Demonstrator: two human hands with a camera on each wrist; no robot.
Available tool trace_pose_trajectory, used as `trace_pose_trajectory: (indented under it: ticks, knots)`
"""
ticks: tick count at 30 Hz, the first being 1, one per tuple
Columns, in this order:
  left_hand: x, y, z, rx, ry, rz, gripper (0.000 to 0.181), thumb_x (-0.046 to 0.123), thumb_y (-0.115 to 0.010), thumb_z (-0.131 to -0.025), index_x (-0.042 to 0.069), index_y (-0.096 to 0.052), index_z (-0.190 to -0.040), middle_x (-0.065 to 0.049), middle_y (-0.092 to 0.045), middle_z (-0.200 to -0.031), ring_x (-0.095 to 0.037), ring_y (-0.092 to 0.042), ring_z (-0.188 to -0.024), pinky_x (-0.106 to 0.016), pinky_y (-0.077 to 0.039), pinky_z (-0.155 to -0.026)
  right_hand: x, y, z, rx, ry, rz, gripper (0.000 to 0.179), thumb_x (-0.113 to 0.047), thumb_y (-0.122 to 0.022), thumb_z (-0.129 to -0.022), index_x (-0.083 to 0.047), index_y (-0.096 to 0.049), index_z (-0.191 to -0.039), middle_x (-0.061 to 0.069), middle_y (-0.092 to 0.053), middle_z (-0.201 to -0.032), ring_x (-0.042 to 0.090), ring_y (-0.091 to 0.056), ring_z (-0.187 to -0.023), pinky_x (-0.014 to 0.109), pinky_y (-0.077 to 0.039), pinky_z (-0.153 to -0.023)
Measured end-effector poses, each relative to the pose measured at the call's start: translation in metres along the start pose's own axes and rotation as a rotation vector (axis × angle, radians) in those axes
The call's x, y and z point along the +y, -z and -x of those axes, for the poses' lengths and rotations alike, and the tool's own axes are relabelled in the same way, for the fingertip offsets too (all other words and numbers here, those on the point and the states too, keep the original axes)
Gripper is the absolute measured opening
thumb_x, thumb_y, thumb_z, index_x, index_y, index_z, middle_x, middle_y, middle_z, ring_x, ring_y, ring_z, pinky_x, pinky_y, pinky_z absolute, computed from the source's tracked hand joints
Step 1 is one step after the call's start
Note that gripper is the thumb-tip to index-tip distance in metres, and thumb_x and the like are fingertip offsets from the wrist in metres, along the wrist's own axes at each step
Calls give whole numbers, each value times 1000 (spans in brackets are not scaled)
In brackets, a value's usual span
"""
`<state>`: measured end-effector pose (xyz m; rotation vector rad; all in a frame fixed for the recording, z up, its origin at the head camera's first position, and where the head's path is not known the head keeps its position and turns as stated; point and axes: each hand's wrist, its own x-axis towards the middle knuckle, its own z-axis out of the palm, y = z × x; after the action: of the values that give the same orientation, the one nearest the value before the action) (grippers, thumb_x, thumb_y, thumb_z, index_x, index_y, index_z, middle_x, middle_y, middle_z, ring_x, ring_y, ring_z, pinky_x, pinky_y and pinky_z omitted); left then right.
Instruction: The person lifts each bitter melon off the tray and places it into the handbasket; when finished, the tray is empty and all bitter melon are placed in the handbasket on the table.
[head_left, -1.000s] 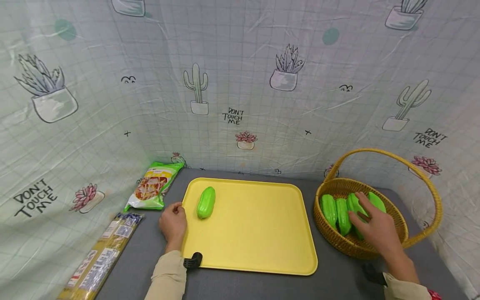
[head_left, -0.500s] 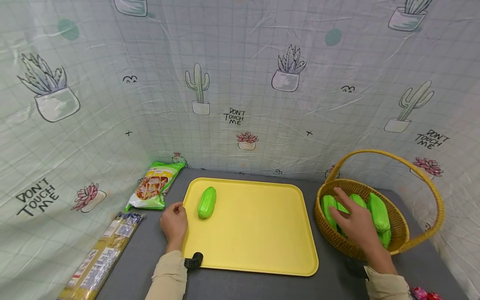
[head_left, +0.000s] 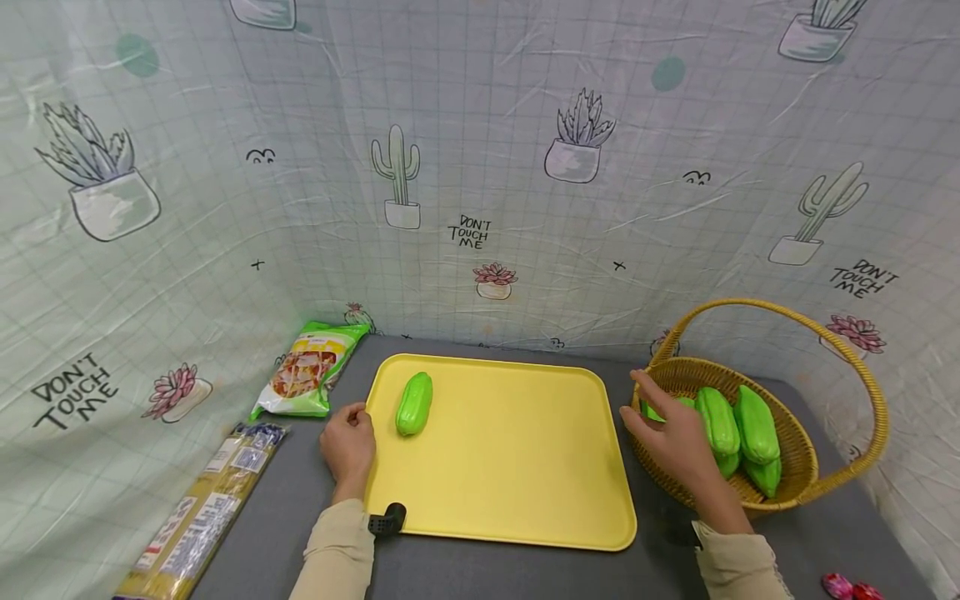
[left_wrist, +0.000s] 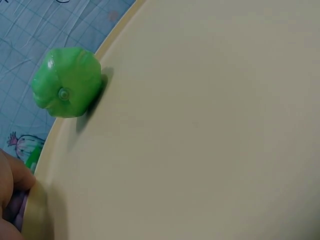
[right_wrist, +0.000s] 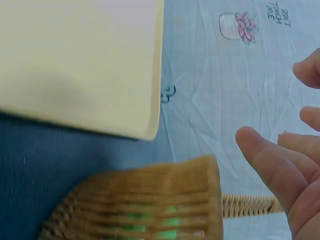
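My right hand (head_left: pixel 671 442) hovers over the left rim of a wicker basket (head_left: pixel 798 433), its fingers spread and holding nothing. Several bright green, ridged, star-fruit-like pieces (head_left: pixel 756 425) lie in the basket; the hand hides some of them. Another green ridged piece (head_left: pixel 414 404) lies near the left end of a yellow tray (head_left: pixel 510 450); its knobbed end shows in the left wrist view. Beside the tray's left rim rests my left hand (head_left: pixel 348 446), fingers loosely curled. In the left wrist view its fingers (left_wrist: pixel 17 172) lie at the rim without visibly wrapping over it.
A green-and-white snack bag (head_left: pixel 307 371) lies beyond the left hand. Long clear packs of what looks like dried noodles (head_left: pixel 202 517) lie at the left. Two small pink-red wrapped things (head_left: pixel 847 586) are at the bottom right. A printed curtain (head_left: pixel 480 167) surrounds the dark table.
My right hand has moved left across the basket to its left rim, uncovering the green pieces on the right. My left hand and the piece on the tray have stayed put.
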<state>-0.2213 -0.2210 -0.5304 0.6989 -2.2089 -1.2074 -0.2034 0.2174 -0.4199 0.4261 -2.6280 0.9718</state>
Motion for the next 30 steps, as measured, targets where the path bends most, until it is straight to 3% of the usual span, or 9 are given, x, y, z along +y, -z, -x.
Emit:
trace_pose_trajectory:
  ticks: [5,15,30]
  knots:
    - [0,0,0,1,-3,0,26,9,-54,-100,-2,-76,-110,-25,-74,-102,-43,-68,-93,-56,-51,-85,-4,-9,-2,-24,-2,-15,59,-14,-68,-98,-1,-46,-152,28,-38,-159,46,-62,-125,49,-61,-83]
    - [-2,0,-2,6,-2,-3,26,9,-55,-99,-2,-76,-110,-25,-74,-102,-43,-68,-92,-57,-51,-85,-10,-19,-5,-51,-3,-55,59,-15,-68,-99,-1,-46,-152,27,-37,-160,46,-59,-128,49,-61,-84]
    - [-2,0,-3,0,4,2,27,9,-54,-99,-2,-76,-111,-24,-75,-103,-42,-69,-93,-56,-51,-85,-24,-43,-11,-137,-19,-145,60,-19,-67,-99,0,-45,-152,24,-31,-164,48,-50,-137,41,-62,-85]
